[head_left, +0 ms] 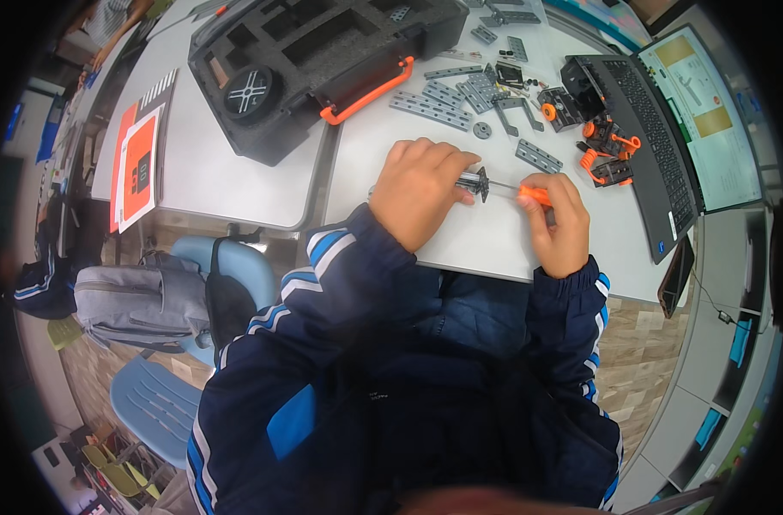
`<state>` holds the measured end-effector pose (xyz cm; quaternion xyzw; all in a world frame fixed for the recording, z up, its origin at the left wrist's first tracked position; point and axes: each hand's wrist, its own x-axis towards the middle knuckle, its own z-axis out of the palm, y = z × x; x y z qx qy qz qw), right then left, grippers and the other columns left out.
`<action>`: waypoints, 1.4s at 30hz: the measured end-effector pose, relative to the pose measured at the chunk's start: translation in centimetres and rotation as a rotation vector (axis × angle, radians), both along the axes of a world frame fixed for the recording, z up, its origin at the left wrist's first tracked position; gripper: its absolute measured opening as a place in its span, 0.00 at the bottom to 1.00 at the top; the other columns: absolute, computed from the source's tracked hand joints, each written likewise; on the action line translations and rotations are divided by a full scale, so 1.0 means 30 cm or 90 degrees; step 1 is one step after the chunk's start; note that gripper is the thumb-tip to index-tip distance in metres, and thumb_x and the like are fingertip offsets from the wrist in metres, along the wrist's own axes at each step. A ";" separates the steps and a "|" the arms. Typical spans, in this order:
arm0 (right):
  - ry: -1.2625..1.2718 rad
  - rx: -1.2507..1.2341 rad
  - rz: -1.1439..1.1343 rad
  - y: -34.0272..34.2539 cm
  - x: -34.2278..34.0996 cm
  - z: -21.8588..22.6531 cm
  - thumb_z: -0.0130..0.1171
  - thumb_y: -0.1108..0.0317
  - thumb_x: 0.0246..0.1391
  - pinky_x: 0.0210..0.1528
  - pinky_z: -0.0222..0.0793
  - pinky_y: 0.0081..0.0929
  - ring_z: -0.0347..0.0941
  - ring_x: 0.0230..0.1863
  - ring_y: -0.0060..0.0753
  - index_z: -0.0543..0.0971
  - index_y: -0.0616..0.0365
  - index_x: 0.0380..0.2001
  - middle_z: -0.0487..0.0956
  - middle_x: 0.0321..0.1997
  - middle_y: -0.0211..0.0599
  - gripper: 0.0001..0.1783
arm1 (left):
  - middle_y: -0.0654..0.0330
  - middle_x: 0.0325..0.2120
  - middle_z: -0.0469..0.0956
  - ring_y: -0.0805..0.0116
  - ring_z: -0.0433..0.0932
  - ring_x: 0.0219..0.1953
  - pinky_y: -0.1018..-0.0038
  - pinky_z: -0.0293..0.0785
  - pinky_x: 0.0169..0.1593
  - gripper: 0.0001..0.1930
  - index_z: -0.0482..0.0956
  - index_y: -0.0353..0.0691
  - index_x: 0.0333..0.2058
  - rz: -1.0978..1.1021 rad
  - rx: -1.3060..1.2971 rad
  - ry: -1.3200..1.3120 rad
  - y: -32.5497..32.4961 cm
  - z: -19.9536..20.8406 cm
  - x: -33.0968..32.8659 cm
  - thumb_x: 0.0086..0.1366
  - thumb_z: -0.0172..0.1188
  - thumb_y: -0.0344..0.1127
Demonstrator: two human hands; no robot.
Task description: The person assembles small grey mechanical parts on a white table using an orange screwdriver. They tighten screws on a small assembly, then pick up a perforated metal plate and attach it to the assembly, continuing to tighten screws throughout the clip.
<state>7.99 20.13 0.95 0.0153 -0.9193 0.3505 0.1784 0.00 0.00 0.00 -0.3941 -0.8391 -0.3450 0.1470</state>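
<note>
My left hand (pixel 424 190) is closed around a small grey assembly with a dark, toothed-looking end piece (pixel 482 184), held just above the table near its front edge. Most of that assembly is hidden behind the fingers. In my right hand (pixel 563 230) is a screwdriver (pixel 535 196), its orange handle pinched between thumb and fingers. The thin metal shaft points left, and its tip meets or nearly meets the dark end piece. Beyond my hands lie grey perforated strips (pixel 430 110), a round grey disc (pixel 482 130) and a short perforated plate (pixel 539 156).
At the back left, a black foam-lined case (pixel 323 81) with an orange handle holds a black wheel (pixel 252 93). Black-and-orange modules (pixel 610 154) sit beside an open laptop (pixel 644 120) on the right. An orange-and-white booklet (pixel 141 167) lies left. A grey backpack (pixel 142 300) rests on a blue chair (pixel 245 270).
</note>
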 end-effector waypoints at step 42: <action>0.085 0.057 -0.060 -0.031 0.042 0.003 0.62 0.76 0.49 0.39 0.68 0.30 0.72 0.38 0.43 0.78 0.63 0.32 0.75 0.35 0.41 0.06 | 0.67 0.33 0.76 0.64 0.72 0.37 0.70 0.64 0.42 0.10 0.82 0.45 0.34 -0.007 -0.006 -0.017 0.009 0.004 0.002 0.50 0.66 0.30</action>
